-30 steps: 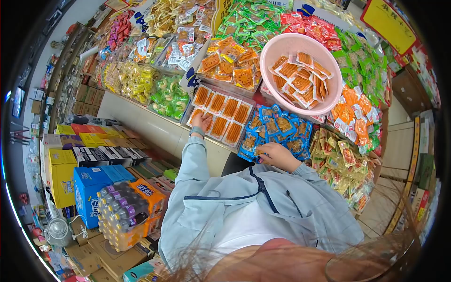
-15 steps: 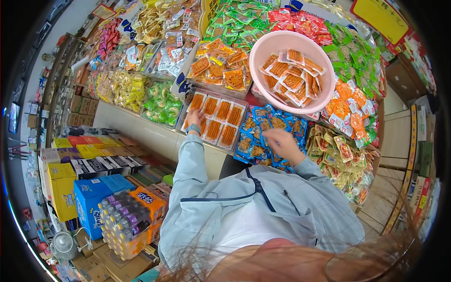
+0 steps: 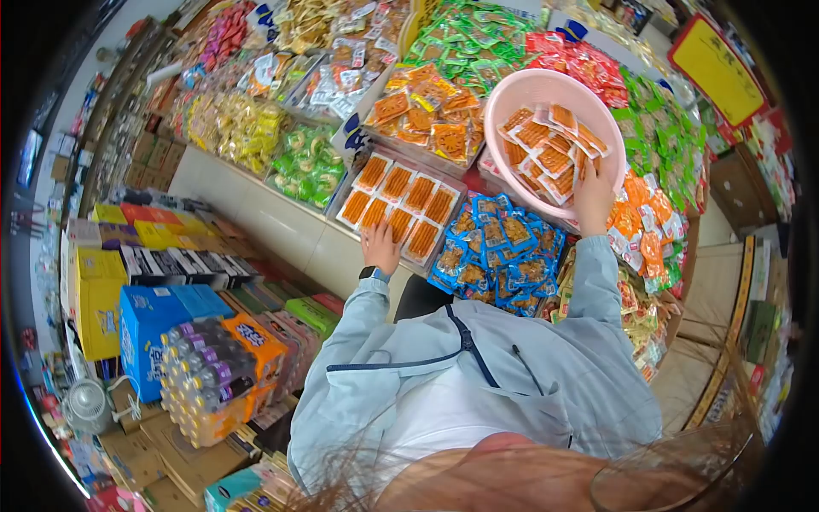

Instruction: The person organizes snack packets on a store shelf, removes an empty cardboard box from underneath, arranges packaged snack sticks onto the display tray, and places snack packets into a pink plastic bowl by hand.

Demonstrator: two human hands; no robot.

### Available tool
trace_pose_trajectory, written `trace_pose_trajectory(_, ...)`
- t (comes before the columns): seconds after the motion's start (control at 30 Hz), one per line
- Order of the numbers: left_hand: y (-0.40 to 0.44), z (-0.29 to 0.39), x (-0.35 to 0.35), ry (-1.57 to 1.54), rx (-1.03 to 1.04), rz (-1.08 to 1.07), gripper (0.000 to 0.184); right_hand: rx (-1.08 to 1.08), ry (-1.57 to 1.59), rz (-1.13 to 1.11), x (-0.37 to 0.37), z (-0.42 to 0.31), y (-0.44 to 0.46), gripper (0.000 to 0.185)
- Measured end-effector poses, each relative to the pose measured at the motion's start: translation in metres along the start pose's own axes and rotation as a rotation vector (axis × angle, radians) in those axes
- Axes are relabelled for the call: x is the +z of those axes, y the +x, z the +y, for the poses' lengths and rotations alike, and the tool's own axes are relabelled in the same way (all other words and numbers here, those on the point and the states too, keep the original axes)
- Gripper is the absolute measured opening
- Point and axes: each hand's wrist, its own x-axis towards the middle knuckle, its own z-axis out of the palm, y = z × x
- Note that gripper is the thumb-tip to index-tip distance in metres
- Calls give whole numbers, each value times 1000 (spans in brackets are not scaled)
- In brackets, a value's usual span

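A clear tray (image 3: 334, 220) holds flat packets of orange-brown snack strips (image 3: 397, 183), laid in two neat rows. My left hand (image 3: 381, 249) lies at its front edge, fingers stretched over the near-row packets. To the right, a pink plastic basin (image 3: 500, 111) contains a loose heap of similar packets (image 3: 550, 154). My right hand (image 3: 595, 200) reaches over the basin's right rim, its fingers closed around the edge of a snack packet there; the fingertips are partly hidden. Blue snack packets (image 3: 503, 247) lie heaped between my two hands.
Orange-filled packets (image 3: 414, 115) sit behind the tray, and green packets (image 3: 307, 164) to its left. Orange-and-white packets (image 3: 648, 226) lie right of the basin. Stacked cartons (image 3: 141, 320) and a shrink-wrapped bottle pack (image 3: 213, 367) stand at lower left.
My right hand has moved from above the blue packets up and right into the pink basin. My left hand has shifted from the tray's left end to its front edge. The view has shifted slightly.
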Motion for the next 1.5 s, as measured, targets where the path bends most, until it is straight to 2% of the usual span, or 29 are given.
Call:
trace_pose_trajectory(0.03, -7, 3, -1, 11, -28, -5, 58, 19, 15, -45, 1, 0, 0, 41)
trace_pose_trajectory(0.2, -24, 27, 9, -52, -139, -13, 58, -48, 231, 233, 9, 6, -6, 14)
trace_pose_trajectory(0.33, -36, 46, 6, -107, -155, -44, 57, -63, 285, 281, -19, 0, -13, 15)
trace_pose_trajectory(0.43, -43, 64, -9, -206, -155, -23, 58, -105, 370, 346, -54, -22, -23, 7)
trace_pose_trajectory(0.47, -47, 67, -13, -242, -149, -10, 58, -198, 477, 374, -64, -35, -31, 5)
trace_pose_trajectory(0.53, -45, 70, -12, -502, -7, 74, 56, -379, 688, 431, -80, -68, -52, 4)
trace_pose_trajectory(0.57, -42, 73, -12, -634, 66, 119, 55, -517, 723, 379, -81, -85, -65, 5)
trace_pose_trajectory(0.6, -42, 88, -29, -818, 63, 93, 46, -656, 756, 324, -81, -101, -77, 7)
trace_pose_trajectory(0.67, -37, 114, -68, -1710, -142, -148, 40, -935, 724, 160, -54, -132, -111, 15)
trace_pose_trajectory(0.7, -35, 120, -77, -2148, -259, -284, 37, -1122, 599, 57, -51, -146, -131, 11)
trace_pose_trajectory(0.77, -34, 121, -78, -2122, -283, -252, 33, -1316, 553, -272, -14, -158, -172, 13)
trace_pose_trajectory(0.83, -35, 114, -73, -2032, -306, -213, 31, -1434, 684, -399, -9, -160, -193, 11)
trace_pose_trajectory(0.87, -33, 107, -62, -1957, -312, -194, 31, -1384, 721, -442, -6, -156, -196, 12)
trace_pose_trajectory(0.97, -25, 68, -30, -1732, -332, -164, 27, -1154, 694, -372, -16, -141, -168, 11)
trace_pose_trajectory(1.03, -13, 51, -31, -1513, -320, -101, 22, -1017, 776, -158, -18, -125, -145, 11)
trace_pose_trajectory(1.13, 9, 38, -25, -1368, -188, -1, 28, -710, 814, 41, -21, -93, -110, 7)
trace_pose_trajectory(1.23, 23, 21, -2, -508, -42, -47, 38, -426, 762, 201, -30, -65, -80, 8)
trace_pose_trajectory(1.27, 28, 15, 16, -311, -36, -120, 47, -391, 690, 199, -30, -57, -71, 10)
trace_pose_trajectory(1.37, 14, 52, -9, -55, -37, -175, 49, -317, 428, 190, -24, -33, -50, 17)
trace_pose_trajectory(1.43, 12, 59, -1, -9, -35, -119, 52, -330, 206, 167, -12, -27, -49, 22)
trace_pose_trajectory(1.5, 9, 61, 4, 31, -50, -57, 51, -259, 160, 77, -7, -26, -45, 31)
